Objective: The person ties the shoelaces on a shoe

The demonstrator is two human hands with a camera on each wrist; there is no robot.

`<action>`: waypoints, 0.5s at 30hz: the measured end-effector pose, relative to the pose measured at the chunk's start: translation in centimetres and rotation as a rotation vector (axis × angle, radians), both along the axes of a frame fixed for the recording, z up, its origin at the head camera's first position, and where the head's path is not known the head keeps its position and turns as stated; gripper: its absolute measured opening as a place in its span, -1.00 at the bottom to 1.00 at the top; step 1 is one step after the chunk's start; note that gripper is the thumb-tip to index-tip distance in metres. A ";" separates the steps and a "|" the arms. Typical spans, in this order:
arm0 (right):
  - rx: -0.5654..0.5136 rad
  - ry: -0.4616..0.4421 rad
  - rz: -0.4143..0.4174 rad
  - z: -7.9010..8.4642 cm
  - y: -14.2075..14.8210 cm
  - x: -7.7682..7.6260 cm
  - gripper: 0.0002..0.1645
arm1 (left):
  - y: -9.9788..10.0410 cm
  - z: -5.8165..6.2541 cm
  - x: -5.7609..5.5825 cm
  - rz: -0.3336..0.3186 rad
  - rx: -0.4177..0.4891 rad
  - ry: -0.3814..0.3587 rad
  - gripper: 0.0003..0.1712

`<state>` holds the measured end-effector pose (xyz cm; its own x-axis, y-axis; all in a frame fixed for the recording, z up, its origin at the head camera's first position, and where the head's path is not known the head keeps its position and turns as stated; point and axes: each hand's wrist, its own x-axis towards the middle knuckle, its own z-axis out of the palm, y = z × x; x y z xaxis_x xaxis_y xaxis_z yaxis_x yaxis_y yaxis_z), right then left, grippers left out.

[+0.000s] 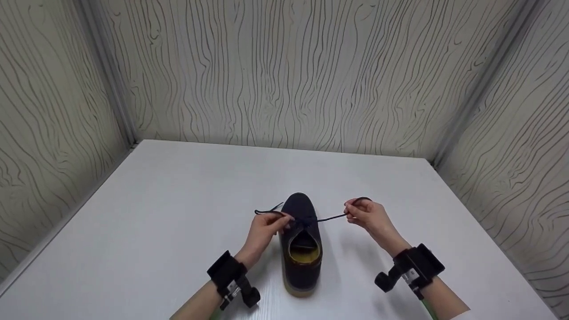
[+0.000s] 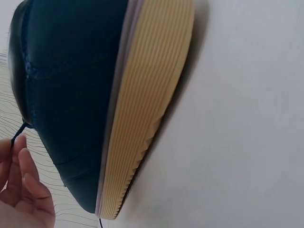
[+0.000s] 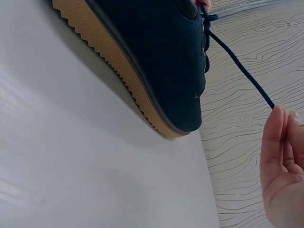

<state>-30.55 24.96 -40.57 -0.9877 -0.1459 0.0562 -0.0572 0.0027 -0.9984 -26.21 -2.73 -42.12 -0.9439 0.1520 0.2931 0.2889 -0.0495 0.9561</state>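
One shoe [image 1: 303, 266] lies between left hand [image 1: 265, 226] and right hand [image 1: 372, 221], both pinching its laces [image 1: 331, 218].

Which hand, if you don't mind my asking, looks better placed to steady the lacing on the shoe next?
Probably the left hand: it is close beside the lacing on the shoe, whereas the right hand pinches a lace stretched out to the side.
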 end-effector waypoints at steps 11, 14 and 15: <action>-0.052 0.023 -0.049 0.1 0.9 0.3 -0.74 | -0.3 0.0 0.1 -0.021 -0.008 -0.010 -0.79; -0.064 0.019 -0.056 0.1 1.2 0.3 -0.74 | -0.3 -0.1 0.1 -0.021 -0.007 -0.015 -0.79; -0.066 0.018 -0.057 0.0 1.2 0.4 -0.74 | -0.3 -0.1 0.1 -0.021 -0.008 -0.015 -0.79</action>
<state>-30.19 26.20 -40.55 -0.9931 -0.0845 0.0815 -0.0767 -0.0592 -0.9953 -26.11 -3.08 -42.21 -0.9448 0.1737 0.2778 0.2736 -0.0480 0.9606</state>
